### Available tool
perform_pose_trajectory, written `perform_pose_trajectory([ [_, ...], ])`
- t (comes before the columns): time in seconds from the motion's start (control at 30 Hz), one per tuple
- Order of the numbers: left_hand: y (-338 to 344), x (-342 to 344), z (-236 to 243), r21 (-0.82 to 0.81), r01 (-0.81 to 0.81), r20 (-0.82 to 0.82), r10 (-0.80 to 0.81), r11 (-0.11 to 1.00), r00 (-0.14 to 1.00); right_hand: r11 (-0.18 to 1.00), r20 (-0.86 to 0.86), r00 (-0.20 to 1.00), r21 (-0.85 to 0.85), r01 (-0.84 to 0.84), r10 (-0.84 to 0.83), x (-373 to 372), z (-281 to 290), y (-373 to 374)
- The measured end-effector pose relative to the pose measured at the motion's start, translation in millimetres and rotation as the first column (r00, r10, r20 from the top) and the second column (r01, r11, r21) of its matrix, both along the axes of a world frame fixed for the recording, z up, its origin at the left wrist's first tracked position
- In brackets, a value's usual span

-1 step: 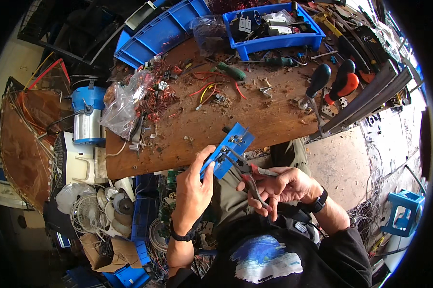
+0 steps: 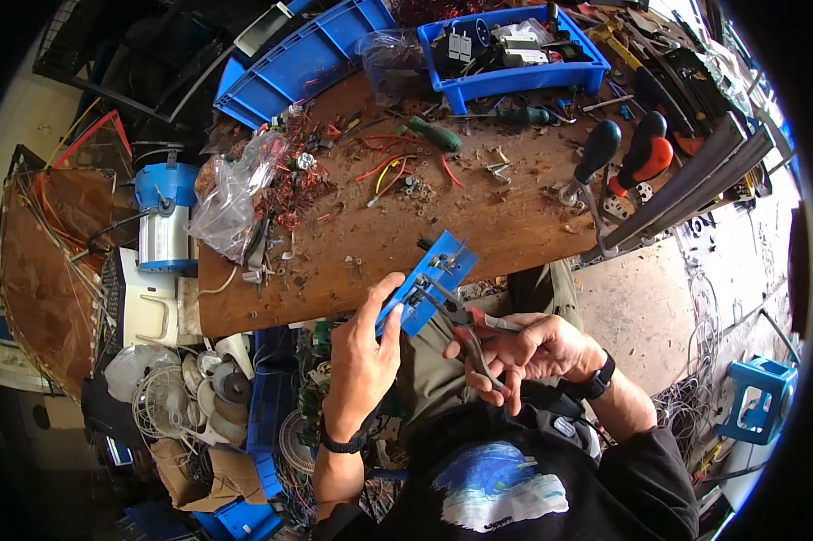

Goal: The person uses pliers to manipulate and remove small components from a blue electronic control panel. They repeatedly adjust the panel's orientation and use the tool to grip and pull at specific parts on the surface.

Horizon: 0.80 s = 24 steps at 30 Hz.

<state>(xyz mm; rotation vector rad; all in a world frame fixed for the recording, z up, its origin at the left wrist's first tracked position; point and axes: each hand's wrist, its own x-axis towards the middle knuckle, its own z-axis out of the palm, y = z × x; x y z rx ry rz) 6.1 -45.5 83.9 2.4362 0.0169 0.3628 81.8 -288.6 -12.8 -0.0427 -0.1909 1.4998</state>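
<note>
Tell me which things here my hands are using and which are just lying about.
Seemingly in use:
blue panel, in the left hand
red-handled pliers, in the right hand, tips at the panel

Apparently just lying about:
blue bin of parts
green-handled tool
clear plastic bag at left
blue stool

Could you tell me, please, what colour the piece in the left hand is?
The piece is blue, best seen in the head view.
</note>
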Motion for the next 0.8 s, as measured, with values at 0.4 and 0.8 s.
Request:
perform_pose_trajectory([
  [0.4, -2, 0, 3, 0.021, 0.003, -0.009, -0.003, 1.0, 1.0, 0.999, 0.049, 0.998, -0.029, 0.027, -0.026, 1, 6, 0],
  [0.8, -3, -1, 5, 0.03, 0.016, -0.008, -0.015, 0.999, 1.0, 0.963, 0.322, 0.947, -0.248, 0.103, -0.018, 2, 31, -3],
])
